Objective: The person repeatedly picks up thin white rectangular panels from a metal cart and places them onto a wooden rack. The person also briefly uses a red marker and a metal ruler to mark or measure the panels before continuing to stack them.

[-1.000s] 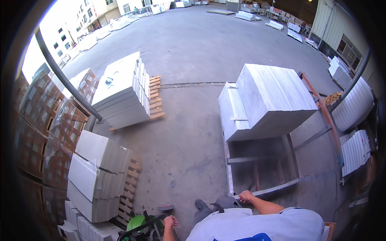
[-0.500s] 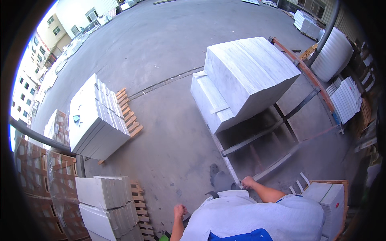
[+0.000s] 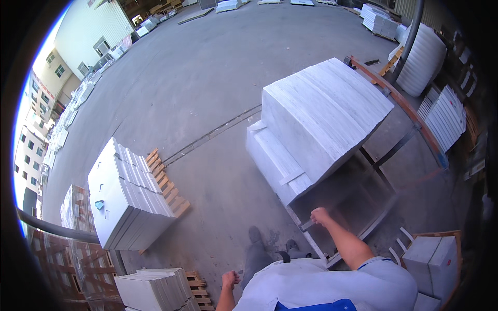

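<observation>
My right hand (image 3: 320,216) reaches forward with curled fingers, over or against a dark crossbar of a metal rack (image 3: 308,243). Whether it grips the bar, I cannot tell. Just beyond it, a thick block of white-grey stone slabs (image 3: 332,98) leans on the rack, with a lower, narrower row of slabs (image 3: 277,158) along its left side. My left hand (image 3: 230,279) hangs low beside my body with its fingers curled in, and nothing shows in it. It is nearest to a stack of pale slabs (image 3: 153,290) on a wooden pallet.
At the left, more white slabs (image 3: 116,202) stand on a wooden pallet (image 3: 168,181), beside wrapped wooden crates (image 3: 65,264). A cased slab stack (image 3: 430,256) is close on my right. Beyond the rack's rusty rail (image 3: 399,98) stands a large white roll (image 3: 425,62). A groove (image 3: 212,135) crosses the floor.
My right hand has left the rack's near corner and moved forward to the crossbar. The stone block and rack now appear nearer. Both my feet show now. My left hand stays low.
</observation>
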Demonstrator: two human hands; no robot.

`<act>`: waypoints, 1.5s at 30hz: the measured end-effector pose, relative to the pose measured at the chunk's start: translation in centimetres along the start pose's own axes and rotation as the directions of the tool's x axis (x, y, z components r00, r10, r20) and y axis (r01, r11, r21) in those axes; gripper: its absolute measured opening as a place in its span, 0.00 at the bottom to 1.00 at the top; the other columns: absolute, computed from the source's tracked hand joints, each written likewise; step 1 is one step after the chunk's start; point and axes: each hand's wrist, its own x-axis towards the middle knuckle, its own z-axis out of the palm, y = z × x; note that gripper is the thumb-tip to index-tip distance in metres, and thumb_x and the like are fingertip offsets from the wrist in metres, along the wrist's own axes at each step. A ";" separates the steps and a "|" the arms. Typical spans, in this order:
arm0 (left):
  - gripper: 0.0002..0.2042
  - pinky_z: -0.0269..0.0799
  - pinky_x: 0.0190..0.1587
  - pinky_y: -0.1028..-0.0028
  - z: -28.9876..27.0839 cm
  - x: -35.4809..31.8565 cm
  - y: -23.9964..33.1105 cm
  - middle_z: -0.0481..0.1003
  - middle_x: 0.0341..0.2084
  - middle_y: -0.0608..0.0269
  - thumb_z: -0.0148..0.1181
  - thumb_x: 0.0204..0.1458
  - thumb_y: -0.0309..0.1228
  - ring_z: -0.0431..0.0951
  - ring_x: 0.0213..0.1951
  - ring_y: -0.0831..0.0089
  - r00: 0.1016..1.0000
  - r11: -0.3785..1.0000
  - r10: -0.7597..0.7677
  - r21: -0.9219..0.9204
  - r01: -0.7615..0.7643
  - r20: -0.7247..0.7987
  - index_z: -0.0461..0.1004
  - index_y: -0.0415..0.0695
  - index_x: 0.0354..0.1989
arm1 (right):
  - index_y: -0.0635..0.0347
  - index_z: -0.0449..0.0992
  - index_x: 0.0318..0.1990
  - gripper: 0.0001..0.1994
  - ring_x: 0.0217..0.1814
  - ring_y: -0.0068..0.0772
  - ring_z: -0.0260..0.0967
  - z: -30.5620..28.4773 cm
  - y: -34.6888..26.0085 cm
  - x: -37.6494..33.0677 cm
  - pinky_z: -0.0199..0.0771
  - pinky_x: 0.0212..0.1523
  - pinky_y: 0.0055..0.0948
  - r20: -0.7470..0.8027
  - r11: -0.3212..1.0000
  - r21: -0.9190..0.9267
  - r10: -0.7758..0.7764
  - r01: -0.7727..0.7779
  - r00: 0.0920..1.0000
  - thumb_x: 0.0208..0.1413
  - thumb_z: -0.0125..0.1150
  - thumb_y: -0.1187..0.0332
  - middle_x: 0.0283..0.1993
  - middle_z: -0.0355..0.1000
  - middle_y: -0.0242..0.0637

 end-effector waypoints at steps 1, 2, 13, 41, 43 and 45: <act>0.12 0.69 0.18 0.71 -0.8 1.5 1.9 0.74 0.19 0.54 0.46 0.49 0.32 0.75 0.17 0.65 1.000 0.999 0.016 0.034 -0.016 0.013 0.72 0.36 0.26 | 0.63 0.73 0.34 0.09 0.22 0.27 0.68 0.6 -0.4 0.5 0.67 0.18 0.24 -0.024 1.000 0.024 0.006 -0.006 1.000 0.51 0.53 0.67 0.27 0.72 0.37; 0.11 0.70 0.19 0.70 -1.5 3.1 3.7 0.74 0.20 0.54 0.46 0.48 0.31 0.75 0.18 0.65 0.999 0.997 0.024 0.068 -0.025 0.027 0.72 0.35 0.27 | 0.63 0.73 0.33 0.08 0.22 0.27 0.69 1.0 -0.6 1.0 0.67 0.18 0.24 -0.046 0.999 0.040 0.007 -0.005 0.999 0.51 0.52 0.67 0.27 0.72 0.37; 0.14 0.70 0.21 0.71 -5.6 18.7 29.5 0.75 0.22 0.57 0.47 0.48 0.35 0.76 0.20 0.66 0.961 0.748 0.170 0.607 -0.269 0.217 0.74 0.36 0.27 | 0.66 0.71 0.30 0.07 0.18 0.30 0.68 8.2 6.8 -5.1 0.63 0.13 0.25 -0.195 0.894 0.363 0.349 -0.263 0.917 0.50 0.50 0.70 0.24 0.70 0.40; 0.14 0.69 0.22 0.71 23.0 18.5 70.5 0.74 0.26 0.54 0.46 0.51 0.36 0.75 0.21 0.66 0.764 0.662 0.319 0.445 -0.603 0.561 0.70 0.35 0.35 | 0.73 0.69 0.43 0.28 0.50 0.58 0.66 -4.5 -22.5 7.9 0.65 0.53 0.44 -0.842 0.949 0.293 0.314 -0.116 0.439 0.55 0.46 0.49 0.45 0.69 0.59; 0.15 0.69 0.22 0.71 25.7 19.6 75.2 0.73 0.26 0.55 0.46 0.51 0.37 0.75 0.20 0.67 0.706 0.629 0.408 0.382 -0.677 0.580 0.69 0.35 0.34 | 0.73 0.67 0.48 0.30 0.53 0.57 0.64 -4.1 -23.5 8.6 0.63 0.55 0.43 -0.877 0.932 0.347 0.362 -0.105 0.314 0.55 0.46 0.48 0.49 0.67 0.61; 0.16 0.69 0.22 0.71 28.5 20.7 80.0 0.73 0.26 0.55 0.45 0.52 0.38 0.75 0.21 0.68 0.641 0.590 0.484 0.319 -0.742 0.595 0.69 0.35 0.36 | 0.73 0.63 0.54 0.33 0.56 0.58 0.62 -4.0 -23.9 9.9 0.61 0.57 0.42 -0.888 0.924 0.376 0.381 -0.071 0.258 0.55 0.44 0.46 0.53 0.64 0.62</act>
